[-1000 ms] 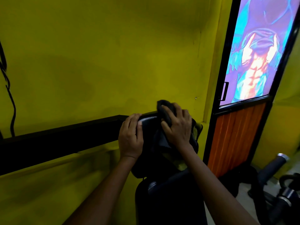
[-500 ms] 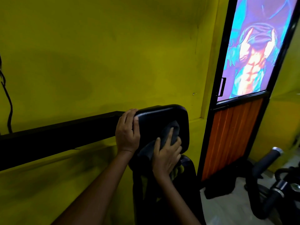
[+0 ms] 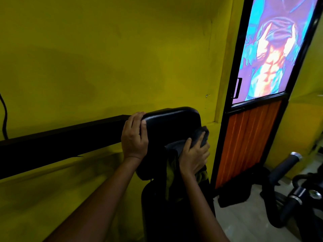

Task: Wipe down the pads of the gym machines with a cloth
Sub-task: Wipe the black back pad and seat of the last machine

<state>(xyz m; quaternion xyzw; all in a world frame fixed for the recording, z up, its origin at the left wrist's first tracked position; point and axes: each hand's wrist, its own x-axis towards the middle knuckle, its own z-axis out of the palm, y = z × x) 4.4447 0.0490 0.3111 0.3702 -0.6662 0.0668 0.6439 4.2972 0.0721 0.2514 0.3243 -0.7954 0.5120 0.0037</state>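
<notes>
A black padded head pad (image 3: 172, 123) stands upright in front of the yellow wall. My left hand (image 3: 134, 137) grips its upper left corner, fingers curled over the edge. My right hand (image 3: 194, 154) presses a dark cloth (image 3: 201, 135) against the pad's lower right side; the cloth's yellowish tail hangs down below the hand. A second black pad (image 3: 157, 212) sits lower, partly hidden behind my right forearm.
A black steel beam (image 3: 61, 140) runs left from the pad along the yellow wall. A door (image 3: 250, 137) with an orange lower panel and a bright poster stands at the right. Black exercise-bike handlebars (image 3: 286, 165) fill the lower right, over a pale floor.
My right hand with the cloth has moved from the pad's top down across its face, then to its lower right side. My left hand has kept its grip on the pad's corner.
</notes>
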